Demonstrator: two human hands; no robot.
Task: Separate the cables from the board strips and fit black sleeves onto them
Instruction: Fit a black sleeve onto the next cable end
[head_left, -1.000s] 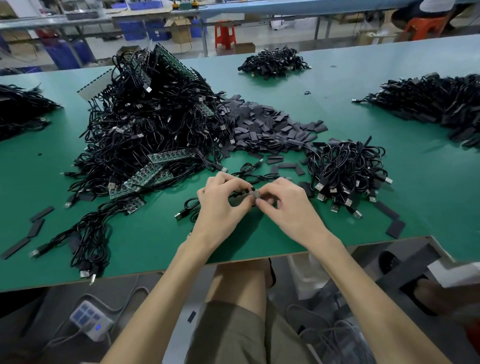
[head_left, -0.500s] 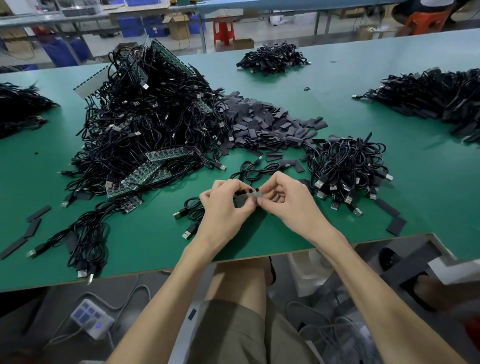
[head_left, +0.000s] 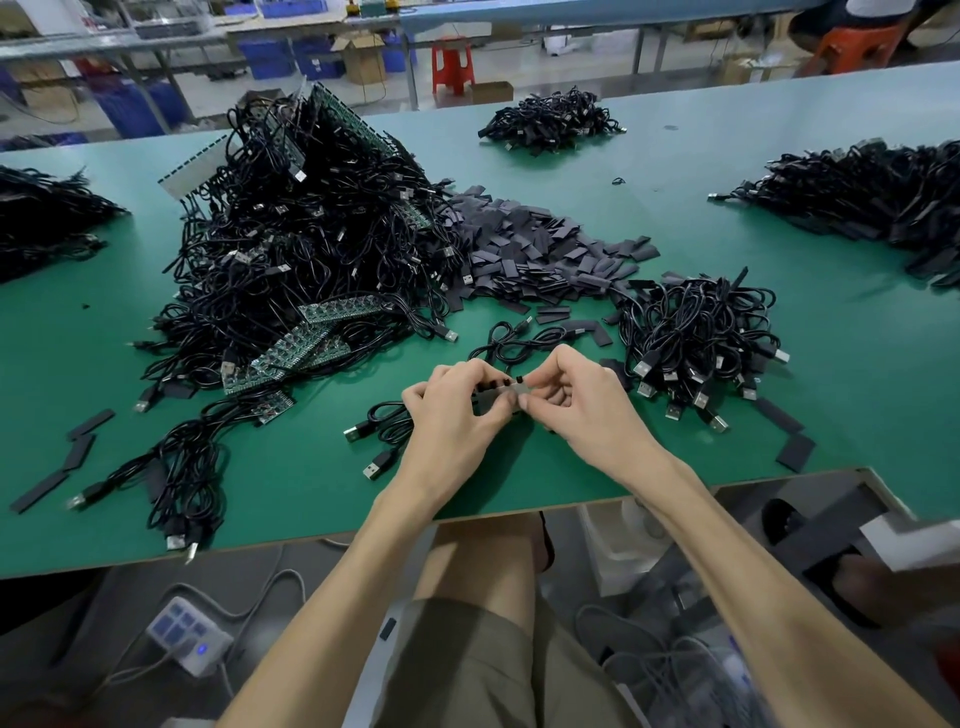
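Green worktable (head_left: 857, 364), factory floor behind.
Landmark: big cable heap (head_left: 311, 234), board strips (head_left: 306, 345) at its base.
Right of heap: sleeve pile (head_left: 535, 249).
Behind heap: blue crates (head_left: 291, 57) and open cardboard box (head_left: 366, 57), contents not visible.
Front-right of heap: left hand (head_left: 452, 415) and right hand (head_left: 592, 410), both pinching one black sleeve (head_left: 491, 397).

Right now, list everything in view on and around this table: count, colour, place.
table: one, green, across the view.
cable piles: five, black; largest left-centre, one right of the hands, one far centre, one at each side edge.
loose cables: one bunch, black, near-left.
board strips: several, green, at the largest pile's near edge.
sleeve pile: one, dark grey, centre.
loose sleeves: several, black, near-left and near-right.
stool: one, red, floor beyond.
power strip: one, white, floor below.
held cable: one, black.
hands: left, right, both pinching the held cable.
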